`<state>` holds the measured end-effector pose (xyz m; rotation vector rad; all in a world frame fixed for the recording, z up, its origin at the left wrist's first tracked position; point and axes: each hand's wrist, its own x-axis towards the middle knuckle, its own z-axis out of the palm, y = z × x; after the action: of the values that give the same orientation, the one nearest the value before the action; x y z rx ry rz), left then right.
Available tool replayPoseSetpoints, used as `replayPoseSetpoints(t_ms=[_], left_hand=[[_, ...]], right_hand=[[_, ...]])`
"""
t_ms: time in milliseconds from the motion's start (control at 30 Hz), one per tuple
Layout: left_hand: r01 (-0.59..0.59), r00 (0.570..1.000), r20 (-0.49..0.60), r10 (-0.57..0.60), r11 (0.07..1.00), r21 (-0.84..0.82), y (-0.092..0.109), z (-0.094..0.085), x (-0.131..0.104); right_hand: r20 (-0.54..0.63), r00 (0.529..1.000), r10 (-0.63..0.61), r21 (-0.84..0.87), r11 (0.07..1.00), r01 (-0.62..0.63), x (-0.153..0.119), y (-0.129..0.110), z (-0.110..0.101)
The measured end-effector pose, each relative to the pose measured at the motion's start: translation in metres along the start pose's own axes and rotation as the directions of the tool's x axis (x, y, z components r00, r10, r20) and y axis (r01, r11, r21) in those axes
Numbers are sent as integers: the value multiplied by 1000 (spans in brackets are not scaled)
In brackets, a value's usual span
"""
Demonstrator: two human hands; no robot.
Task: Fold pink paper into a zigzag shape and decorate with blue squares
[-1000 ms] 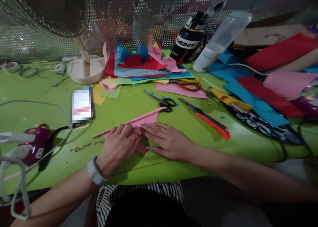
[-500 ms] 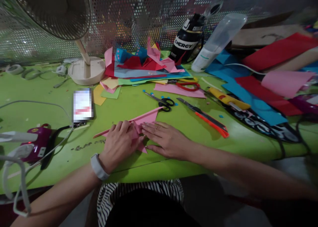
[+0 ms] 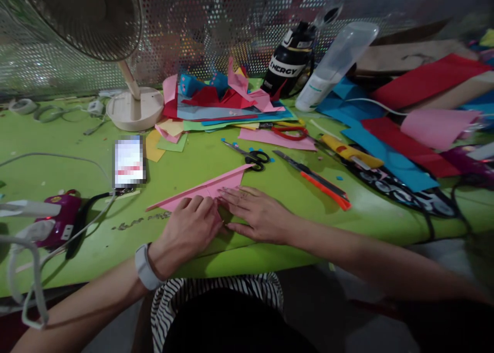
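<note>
A folded pink paper (image 3: 208, 189) lies on the green table, a narrow folded strip along its far edge. My left hand (image 3: 193, 223), wearing a grey wristband, is closed with curled fingers over the paper's near part and hides its lower corner. Flat on the paper's right side rests my right hand (image 3: 260, 215), fingers stretched out and fingertips close to the left hand. Black-handled scissors (image 3: 257, 159) lie just beyond the paper's right tip. To their right is an orange and black utility knife (image 3: 318, 183) with its blade out.
Coloured paper (image 3: 231, 113) is stacked at the back beside a fan (image 3: 133, 108). A phone (image 3: 129, 162) and a purple power strip (image 3: 57, 219) with cables are on the left. A black bottle (image 3: 285, 65), a yellow cutter (image 3: 351, 151) and more paper (image 3: 432, 85) occupy the right.
My left hand has drawn slightly nearer and lower over the pink paper, uncovering more of its left part and covering its lower corner. My right hand stays nearly in place.
</note>
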<state>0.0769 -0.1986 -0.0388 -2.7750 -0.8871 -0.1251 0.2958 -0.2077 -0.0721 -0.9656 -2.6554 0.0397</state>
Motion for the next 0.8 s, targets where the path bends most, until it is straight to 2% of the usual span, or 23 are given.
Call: replayPoseSetpoints(t_ms=[167,300,500,567,633,700,733,767,800], left_hand=[[-69,996,-50,73,995,76,3,3,1],[-144,988,-36,148,985,96,2,5,3],[-105,993,-45,109,990,90,3,5,5],[-91,994,-46,95,992,85,4,5,4],[-92,994,-46,96,992,81,4,5,3],[-103,994,-28,105,992,71,3,5,2],[-107,994,-15,108,992,65,3,4,1],[-107,994,-3,108,992,60,3,4,1],[-106,994,8,105,993,57,3,3,1]], right_hand=[[7,1000,-2,-10,1000,2,0,-1,-1],[37,999,15,-57,998,-13,0,-1,-4],[86,992,88,-143,987,-75,-14,7,-15],[68,990,121,-149,983,-109,-18,10,-23],[17,980,200,-109,974,-197,-16,11,-35],[15,934,357,16,934,-358,-3,14,-46],[82,887,454,112,880,-461,6,15,-51],[219,825,520,222,797,-562,16,17,-53],[386,752,535,324,684,-653,27,19,-53]])
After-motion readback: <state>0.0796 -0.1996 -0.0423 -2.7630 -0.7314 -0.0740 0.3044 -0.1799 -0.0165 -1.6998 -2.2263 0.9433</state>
